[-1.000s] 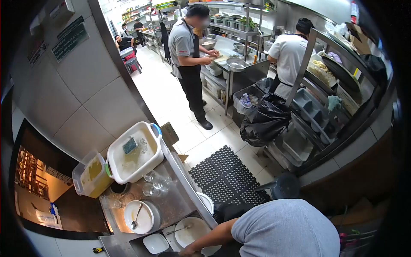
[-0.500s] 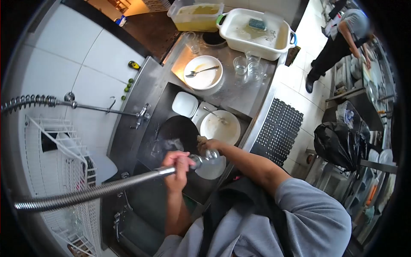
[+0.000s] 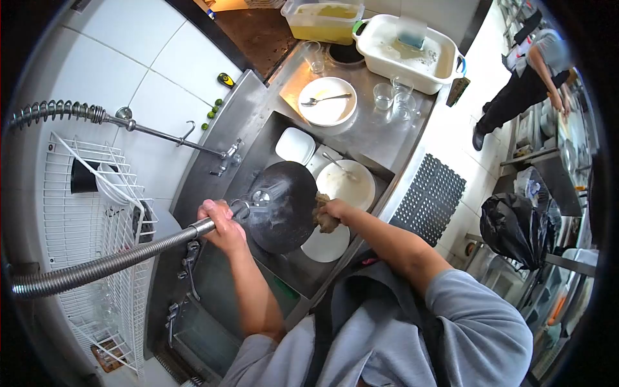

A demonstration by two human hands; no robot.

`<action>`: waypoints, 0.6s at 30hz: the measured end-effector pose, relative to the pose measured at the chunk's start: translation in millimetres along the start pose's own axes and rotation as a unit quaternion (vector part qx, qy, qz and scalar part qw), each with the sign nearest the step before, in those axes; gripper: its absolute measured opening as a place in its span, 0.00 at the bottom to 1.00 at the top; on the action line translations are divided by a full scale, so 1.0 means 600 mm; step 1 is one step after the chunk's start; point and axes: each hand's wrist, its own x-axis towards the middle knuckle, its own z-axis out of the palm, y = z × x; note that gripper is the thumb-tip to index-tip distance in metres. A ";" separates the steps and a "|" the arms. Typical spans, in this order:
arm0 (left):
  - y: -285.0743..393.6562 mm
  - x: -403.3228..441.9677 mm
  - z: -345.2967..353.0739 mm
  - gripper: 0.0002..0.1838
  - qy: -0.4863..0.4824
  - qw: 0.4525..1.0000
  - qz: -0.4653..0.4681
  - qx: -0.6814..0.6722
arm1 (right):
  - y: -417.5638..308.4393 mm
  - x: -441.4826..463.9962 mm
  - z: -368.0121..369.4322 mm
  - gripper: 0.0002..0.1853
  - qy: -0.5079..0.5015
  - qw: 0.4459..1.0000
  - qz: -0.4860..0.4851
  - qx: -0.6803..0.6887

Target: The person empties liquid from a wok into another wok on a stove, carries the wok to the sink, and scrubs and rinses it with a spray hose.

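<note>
My left hand (image 3: 222,226) is wrapped round the metal neck of a spray hose (image 3: 155,251). Its spray head (image 3: 251,201) points at a round black pan (image 3: 280,219), where water wets the inside. At the pan's right edge, my right hand (image 3: 334,210) grips a brownish, crumpled cloth (image 3: 324,216); whether a handle lies inside it is hidden. A white bowl (image 3: 354,184) with a spoon sits in the sink just beyond that hand. Below the hand, a whitish round dish (image 3: 325,245) is partly covered by the pan.
A square white dish (image 3: 295,146) lies in the sink. On the steel counter are a bowl with a spoon (image 3: 327,113), several glasses (image 3: 383,97), and a white tub (image 3: 406,55) of soapy water. A wire rack (image 3: 97,193) hangs left. A person (image 3: 529,84) stands far right.
My left hand has moved left with the spray head, which now points into the pan. The pan shows more of its inside. The view has shifted, so the counter appears further right.
</note>
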 end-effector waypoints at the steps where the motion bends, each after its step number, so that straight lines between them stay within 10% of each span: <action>1: -0.001 -0.003 0.001 0.20 0.002 1.000 -0.001 -0.001 | -0.003 -0.007 -0.004 0.13 0.004 0.999 0.014 0.036; 9: -0.004 -0.028 0.020 0.20 0.016 0.998 -0.022 -0.060 | 0.025 0.033 -0.004 0.15 0.061 0.995 0.034 0.076; 12: -0.003 -0.026 0.027 0.23 0.058 0.998 -0.015 -0.024 | 0.042 0.052 -0.027 0.17 0.110 0.993 0.020 -0.042; 14: -0.008 -0.021 0.020 0.23 0.045 0.999 -0.011 -0.025 | 0.054 0.068 -0.072 0.21 0.011 0.891 -0.221 -0.397; 16: 0.001 -0.022 0.019 0.23 0.039 0.998 -0.040 -0.028 | -0.021 -0.005 -0.081 0.23 0.275 0.933 -0.136 -0.187; 18: 0.007 -0.023 0.018 0.18 0.015 0.996 -0.063 -0.053 | -0.059 -0.027 -0.139 0.27 0.252 0.938 -0.162 -0.174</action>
